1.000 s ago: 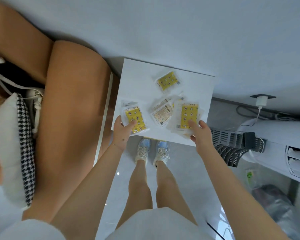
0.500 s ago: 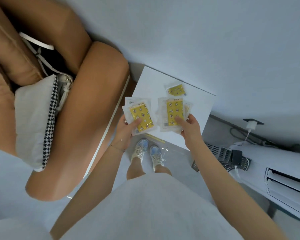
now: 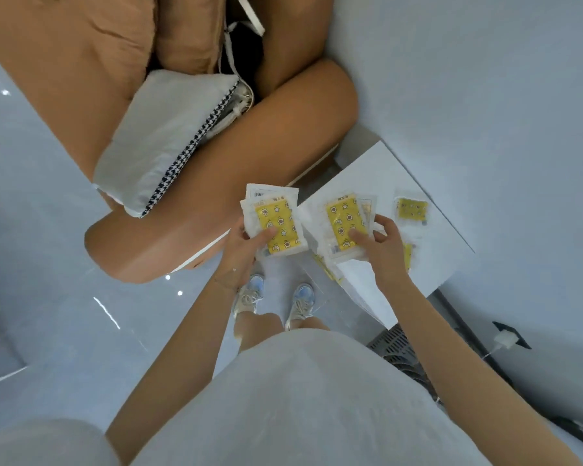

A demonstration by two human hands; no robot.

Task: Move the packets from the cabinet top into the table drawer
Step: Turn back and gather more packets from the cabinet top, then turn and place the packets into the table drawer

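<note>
Head-worn camera looks steeply down, close over both hands [image 3: 239, 243] and white cabinet top [image 3: 428, 250].

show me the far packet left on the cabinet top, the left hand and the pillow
far packet [image 3: 412, 209]: head view, yellow centre
left hand [image 3: 242, 249]: head view, its middle
pillow [image 3: 169, 129]: head view, white face

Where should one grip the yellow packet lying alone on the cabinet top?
Probably by its near edge, pinched from above: the yellow packet lies flat and alone on the cabinet top, so only its thin border can be lifted.
</note>
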